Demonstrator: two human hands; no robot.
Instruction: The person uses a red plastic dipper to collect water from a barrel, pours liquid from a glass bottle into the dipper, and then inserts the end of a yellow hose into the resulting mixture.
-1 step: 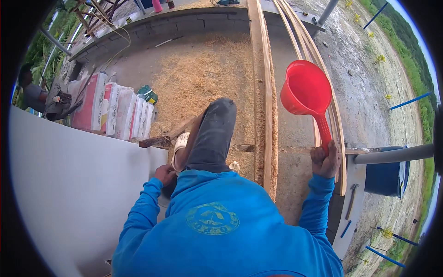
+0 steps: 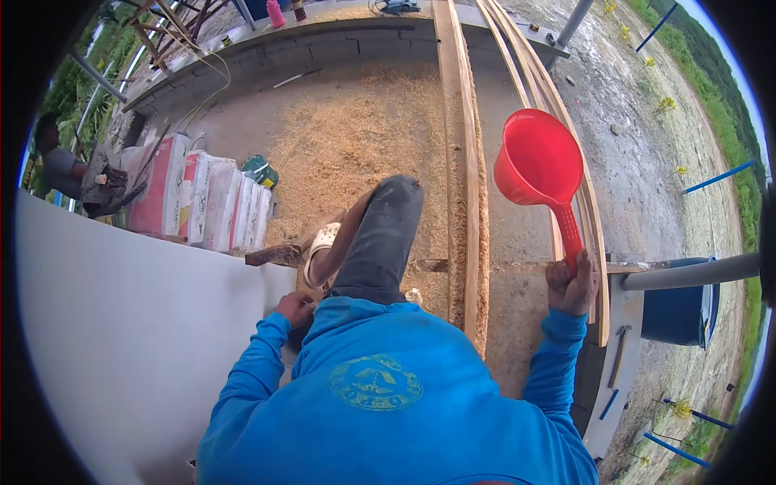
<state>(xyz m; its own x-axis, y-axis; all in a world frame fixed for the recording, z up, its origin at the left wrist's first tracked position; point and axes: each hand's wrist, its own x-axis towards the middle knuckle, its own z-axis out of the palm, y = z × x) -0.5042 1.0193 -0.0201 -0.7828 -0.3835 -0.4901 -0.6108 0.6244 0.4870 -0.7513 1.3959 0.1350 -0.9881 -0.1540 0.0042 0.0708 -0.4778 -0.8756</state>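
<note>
My right hand (image 2: 573, 283) is wrapped round the handle of a red plastic water dipper (image 2: 566, 218). The dipper is held out on my right, its round cup pointing away from me, and the inside shows no contents that I can make out. Low on my left, my left hand (image 2: 295, 309) is beside my thigh and the edge of a white panel (image 2: 145, 323). Its fingers look curled, and whatever they may hold is hidden. My bent leg (image 2: 376, 234) in dark trousers reaches forward between the hands, with a pale clog (image 2: 323, 242) on the foot.
Long wooden planks (image 2: 462, 162) run away from me right of the leg. Wood shavings (image 2: 347, 137) cover the floor. Stacked bags (image 2: 214, 198) and a green container (image 2: 260, 171) stand left. A blue drum (image 2: 677, 311) and a hammer (image 2: 619, 356) are right. Another person (image 2: 58, 162) is far left.
My bent knee has shifted slightly to the right and the clogged foot slightly forward. The dipper stays in my right hand, and both hands keep nearly the same place.
</note>
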